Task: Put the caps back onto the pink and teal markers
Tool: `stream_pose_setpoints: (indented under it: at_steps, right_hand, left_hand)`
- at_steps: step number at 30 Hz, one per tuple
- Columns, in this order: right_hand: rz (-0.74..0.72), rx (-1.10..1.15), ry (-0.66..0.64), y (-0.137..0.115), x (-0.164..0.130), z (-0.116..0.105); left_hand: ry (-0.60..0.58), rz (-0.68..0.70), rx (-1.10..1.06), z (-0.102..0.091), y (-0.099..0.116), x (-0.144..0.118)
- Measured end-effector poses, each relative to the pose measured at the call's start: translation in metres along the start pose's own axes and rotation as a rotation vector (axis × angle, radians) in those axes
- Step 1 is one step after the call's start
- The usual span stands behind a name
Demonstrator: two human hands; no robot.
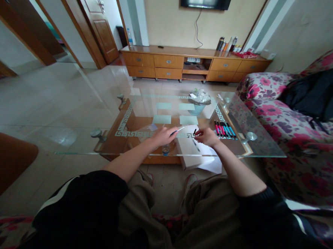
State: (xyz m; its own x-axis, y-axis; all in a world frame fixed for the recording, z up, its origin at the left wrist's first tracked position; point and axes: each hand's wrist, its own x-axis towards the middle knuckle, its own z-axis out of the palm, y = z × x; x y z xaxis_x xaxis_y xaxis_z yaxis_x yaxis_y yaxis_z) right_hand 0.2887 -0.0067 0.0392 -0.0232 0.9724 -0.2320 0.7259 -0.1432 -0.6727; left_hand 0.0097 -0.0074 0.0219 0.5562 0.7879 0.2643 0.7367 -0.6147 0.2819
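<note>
Left hand (162, 135) pinching slim white pen (177, 131) over glass counter (255, 145), barrel lying left-to-right, far end tilting up toward right. Right hand (207, 136) closing fingers on small dark cap (194, 132) — just beside pen tip, above white paper sheet (198, 156). Row of coloured markers (225, 129) lying near, right of hands. Risk, as I judge: loose pinch letting cap slip onto paper, or exposed tip smearing sheet.

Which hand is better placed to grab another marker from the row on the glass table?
Right hand, probably: it sits just beside the row of markers, holding only a small dark cap. The left hand is farther away and holds a pen.
</note>
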Motion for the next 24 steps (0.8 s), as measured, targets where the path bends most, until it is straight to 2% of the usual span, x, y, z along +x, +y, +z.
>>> stream_pose_setpoints:
  at_steps: [4,12,19,24]
  right_hand:
    - [0.087,-0.134,0.022,-0.007,-0.004,0.003]
    - [0.087,-0.244,0.099,-0.007,-0.001,0.01]
    - [0.012,-0.243,0.213,-0.003,0.003,0.012]
    - [0.1,-0.303,0.169,-0.004,-0.001,0.003]
  left_hand:
    - [0.01,0.012,0.006,0.002,0.0,0.0]
    - [0.005,-0.003,-0.025,0.002,0.001,0.0]
    - [0.016,0.018,-0.009,0.004,0.001,0.0]
    - [0.007,0.019,-0.018,0.001,0.002,0.0]
